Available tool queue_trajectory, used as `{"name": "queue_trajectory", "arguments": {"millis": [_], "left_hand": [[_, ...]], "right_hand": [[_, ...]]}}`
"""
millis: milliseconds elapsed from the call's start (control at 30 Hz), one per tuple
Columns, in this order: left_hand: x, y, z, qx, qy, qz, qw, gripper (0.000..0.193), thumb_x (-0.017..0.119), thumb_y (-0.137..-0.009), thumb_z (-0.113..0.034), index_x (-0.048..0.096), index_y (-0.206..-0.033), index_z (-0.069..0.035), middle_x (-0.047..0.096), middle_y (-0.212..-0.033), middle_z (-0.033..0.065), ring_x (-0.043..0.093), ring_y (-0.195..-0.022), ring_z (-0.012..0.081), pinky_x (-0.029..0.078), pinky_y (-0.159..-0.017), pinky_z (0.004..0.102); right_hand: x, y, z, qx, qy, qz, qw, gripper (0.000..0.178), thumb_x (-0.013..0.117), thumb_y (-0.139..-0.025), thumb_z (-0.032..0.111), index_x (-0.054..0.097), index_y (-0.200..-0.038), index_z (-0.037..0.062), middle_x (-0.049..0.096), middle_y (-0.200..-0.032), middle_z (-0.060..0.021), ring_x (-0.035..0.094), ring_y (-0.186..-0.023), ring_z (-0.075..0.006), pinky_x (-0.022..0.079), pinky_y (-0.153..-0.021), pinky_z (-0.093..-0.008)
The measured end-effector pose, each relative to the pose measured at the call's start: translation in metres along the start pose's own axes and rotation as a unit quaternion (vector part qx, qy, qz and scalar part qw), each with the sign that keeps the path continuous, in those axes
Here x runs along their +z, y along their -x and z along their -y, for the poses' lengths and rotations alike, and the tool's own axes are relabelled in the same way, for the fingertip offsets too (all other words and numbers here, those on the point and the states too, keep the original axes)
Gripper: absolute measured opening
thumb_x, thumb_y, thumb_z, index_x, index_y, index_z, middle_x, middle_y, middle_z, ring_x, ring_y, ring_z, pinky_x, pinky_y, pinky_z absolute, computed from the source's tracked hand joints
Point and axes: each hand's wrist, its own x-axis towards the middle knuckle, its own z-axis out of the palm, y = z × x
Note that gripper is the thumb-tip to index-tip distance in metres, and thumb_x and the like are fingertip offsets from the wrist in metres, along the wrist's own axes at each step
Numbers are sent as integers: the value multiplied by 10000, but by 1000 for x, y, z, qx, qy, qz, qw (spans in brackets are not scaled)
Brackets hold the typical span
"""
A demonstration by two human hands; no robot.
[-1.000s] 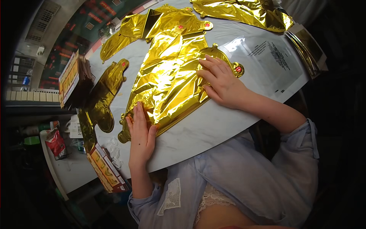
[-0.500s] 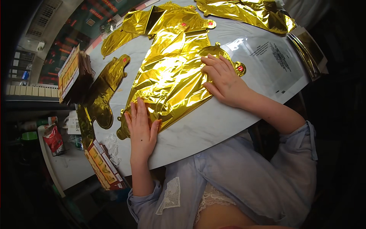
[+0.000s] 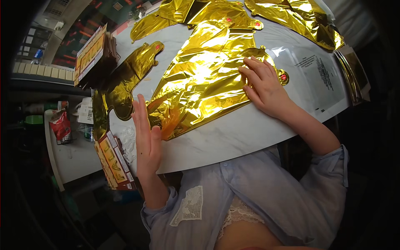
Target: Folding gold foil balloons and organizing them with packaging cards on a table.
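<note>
A flat gold foil balloon [image 3: 204,79], creased and shiny, lies across the middle of the table in front of me. My right hand [image 3: 266,87] rests on its right side with the fingers stretched and slightly spread. At its lower left corner is my left hand [image 3: 146,139], turned edge-on with straight fingers and the thumb apart. It holds nothing; whether it touches the foil I cannot tell. Orange reflections of the hand show in the foil beside it. Red spots mark some rounded tabs, such as the tab [image 3: 283,77] beyond my right hand.
More gold foil balloons lie at the far side [image 3: 300,18] and at the left [image 3: 129,73]. Stacks of printed cards stand at the left, one upper [image 3: 93,54] and one lower [image 3: 114,162]. A clear plastic bag [image 3: 321,73] lies right, beside a stack of packets [image 3: 354,75]. White strings [image 3: 127,141] lie near the left edge.
My left hand has turned from lying flat on the foil to edge-on at its corner. My right hand stays on the foil. The whole view has shifted, so the table sits further right and higher.
</note>
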Motion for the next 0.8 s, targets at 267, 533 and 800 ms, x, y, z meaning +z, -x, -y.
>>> {"name": "queue_trajectory", "arguments": {"millis": [267,533,800], "left_hand": [[73,11,-40,82,-159,164,970,804,601,-1035,-408,287,-1687,-58,248,-1760,171,201,-1636,372,148,-1302,564],[85,13,-34,74,-183,144,970,835,602,-1029,-468,292,-1682,-51,250,-1759,170,193,-1640,349,121,-1311,537],[87,13,-34,80,-189,142,968,816,558,-1043,-477,296,-1678,-37,250,-1761,164,183,-1643,348,112,-1314,539]], "right_hand": [[-1,-3,4,-10,-2,0,1000,466,606,-1017,239,552,-1441,52,477,-1549,-198,394,-1504,-383,246,-1271,-545],[-2,0,2,4,28,-7,1000,481,583,-1031,254,549,-1427,-16,467,-1556,-226,380,-1520,-382,213,-1287,-537],[-30,-3,47,-70,73,95,990,831,570,-1033,521,329,-1648,17,311,-1723,-173,234,-1626,-327,149,-1320,-525]]}}
